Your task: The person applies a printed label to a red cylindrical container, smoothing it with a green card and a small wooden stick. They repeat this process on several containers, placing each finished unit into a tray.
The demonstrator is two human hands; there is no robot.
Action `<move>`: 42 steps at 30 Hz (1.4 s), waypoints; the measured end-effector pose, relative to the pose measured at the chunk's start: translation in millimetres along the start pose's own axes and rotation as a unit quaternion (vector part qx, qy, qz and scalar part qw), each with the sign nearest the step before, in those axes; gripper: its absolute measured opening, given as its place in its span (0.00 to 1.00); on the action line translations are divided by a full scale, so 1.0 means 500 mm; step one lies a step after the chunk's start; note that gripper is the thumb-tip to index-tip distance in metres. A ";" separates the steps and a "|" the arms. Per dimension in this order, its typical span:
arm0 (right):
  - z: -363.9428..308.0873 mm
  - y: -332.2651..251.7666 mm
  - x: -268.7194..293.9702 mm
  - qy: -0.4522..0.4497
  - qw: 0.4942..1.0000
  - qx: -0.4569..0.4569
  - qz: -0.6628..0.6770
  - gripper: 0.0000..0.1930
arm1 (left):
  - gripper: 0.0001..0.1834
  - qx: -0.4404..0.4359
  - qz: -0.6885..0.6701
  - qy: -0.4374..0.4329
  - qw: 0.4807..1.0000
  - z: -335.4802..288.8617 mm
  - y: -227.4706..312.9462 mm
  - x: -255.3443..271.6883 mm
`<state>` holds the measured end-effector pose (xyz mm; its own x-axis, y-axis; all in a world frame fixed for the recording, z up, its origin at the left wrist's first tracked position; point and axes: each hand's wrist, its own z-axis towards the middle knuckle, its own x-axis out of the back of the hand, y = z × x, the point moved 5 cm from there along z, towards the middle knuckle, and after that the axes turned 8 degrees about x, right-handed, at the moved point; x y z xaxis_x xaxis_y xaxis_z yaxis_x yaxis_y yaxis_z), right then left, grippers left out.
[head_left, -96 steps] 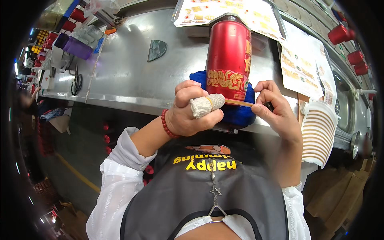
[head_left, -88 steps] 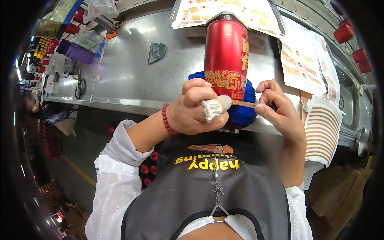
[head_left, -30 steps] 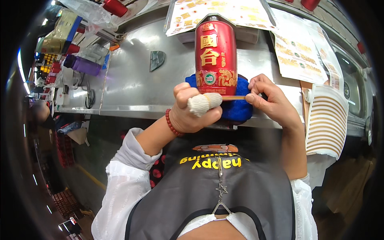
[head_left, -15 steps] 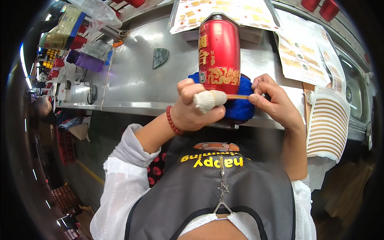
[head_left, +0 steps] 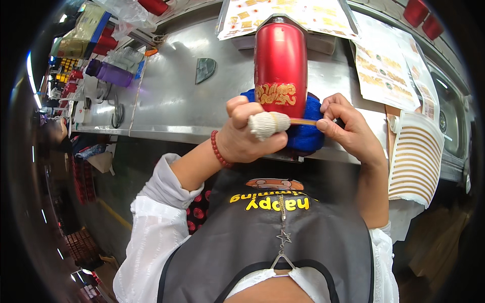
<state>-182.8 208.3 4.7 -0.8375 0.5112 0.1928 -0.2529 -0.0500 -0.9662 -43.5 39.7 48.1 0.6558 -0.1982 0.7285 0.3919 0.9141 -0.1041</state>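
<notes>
A tall red bottle [head_left: 281, 60] with a gold emblem stands upright on a blue cloth [head_left: 307, 136] at the front edge of a steel counter [head_left: 172, 101]. My left hand [head_left: 247, 136], its thumb wrapped in a white fabric cot, pinches one end of a thin gold strip [head_left: 303, 121] held across the bottle's base. My right hand [head_left: 346, 129] pinches the strip's other end. A red bead bracelet [head_left: 217, 150] circles my left wrist.
Printed sheets of gold labels [head_left: 389, 65] lie on the counter to the right and behind the bottle. A backing sheet with gold strips [head_left: 417, 156] hangs off the right edge. A dark shard-shaped piece [head_left: 204, 69], a purple container [head_left: 113, 74] and more red bottles [head_left: 154, 6] sit at the back left.
The bottle has turned: the side with large gold characters has gone round, and the gold emblem now faces me. Both hands stay at its base holding the strip.
</notes>
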 end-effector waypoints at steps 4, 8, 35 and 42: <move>-0.002 0.003 -0.002 0.013 1.000 0.002 -0.004 0.15 | 0.12 -0.069 -0.011 -0.008 0.998 0.031 0.009 -0.019; 0.003 -0.004 -0.007 0.015 1.000 0.011 -0.004 0.14 | 0.11 -0.008 0.021 0.045 0.999 -0.002 0.003 -0.004; 0.016 -0.001 -0.024 0.039 0.998 0.021 -0.053 0.13 | 0.14 -0.091 -0.012 -0.042 0.995 0.041 0.012 -0.026; 0.006 0.001 -0.022 0.036 0.997 0.050 -0.055 0.10 | 0.10 -0.012 0.018 -0.009 1.000 0.007 0.006 0.005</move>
<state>-175.3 200.0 2.6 -0.7661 0.5782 0.2806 -0.3916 -0.0738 -0.9172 -43.0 43.4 51.8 0.6578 -0.1589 0.7362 0.3841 0.9116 -0.1465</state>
